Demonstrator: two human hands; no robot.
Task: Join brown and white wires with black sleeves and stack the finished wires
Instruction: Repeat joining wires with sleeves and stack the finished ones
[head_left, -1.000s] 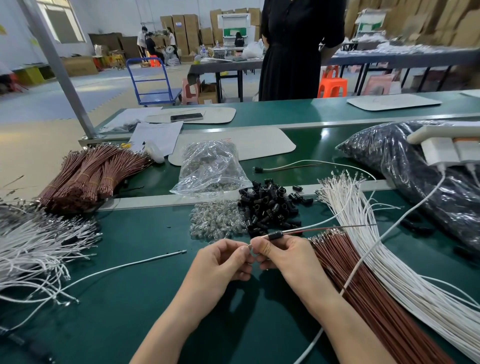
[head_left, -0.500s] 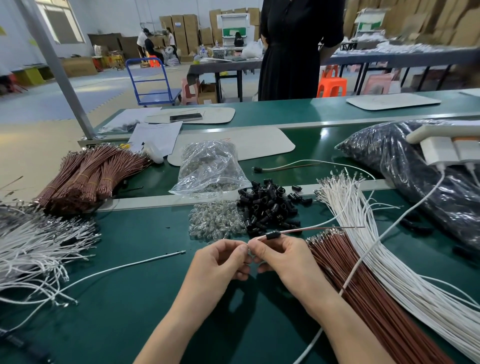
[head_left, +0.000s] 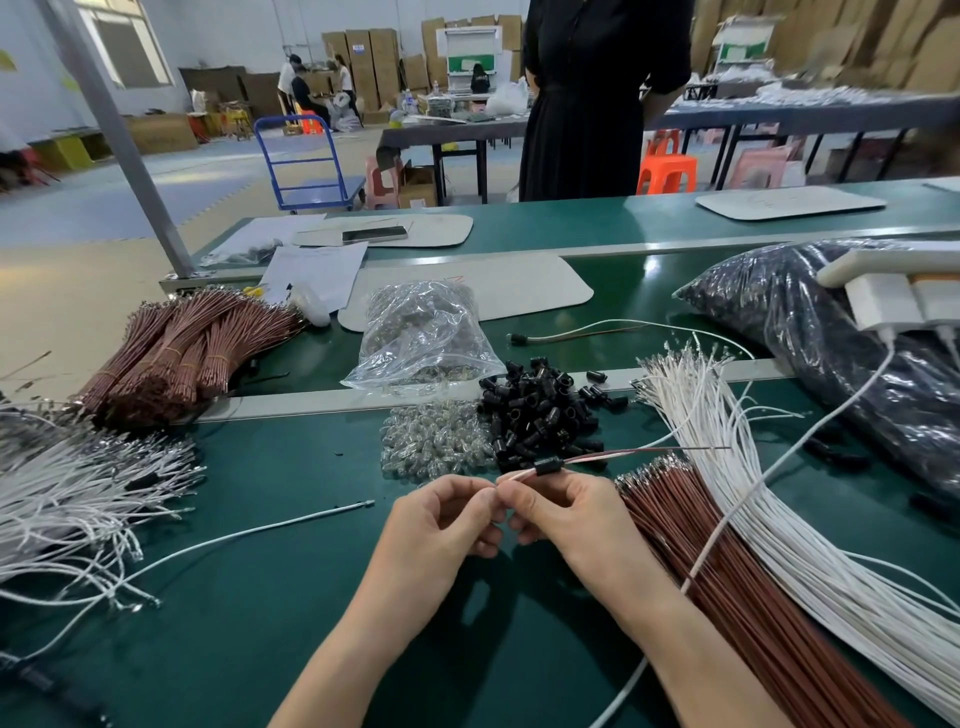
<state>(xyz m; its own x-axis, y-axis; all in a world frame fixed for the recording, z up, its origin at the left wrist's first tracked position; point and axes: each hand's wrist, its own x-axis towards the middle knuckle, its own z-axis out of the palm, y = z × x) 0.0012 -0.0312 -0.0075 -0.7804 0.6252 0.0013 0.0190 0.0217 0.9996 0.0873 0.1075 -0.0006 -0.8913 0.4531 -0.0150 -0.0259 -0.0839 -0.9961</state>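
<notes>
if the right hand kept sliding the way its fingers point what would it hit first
Most likely the left hand, fingertips almost touching those of the right hand; both pinch the thin brown-and-white wire pair.

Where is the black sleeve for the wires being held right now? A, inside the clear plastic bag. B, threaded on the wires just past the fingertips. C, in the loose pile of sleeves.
B: the black sleeve is threaded on the held wires, just beyond where the left hand and right hand pinch them.
</notes>
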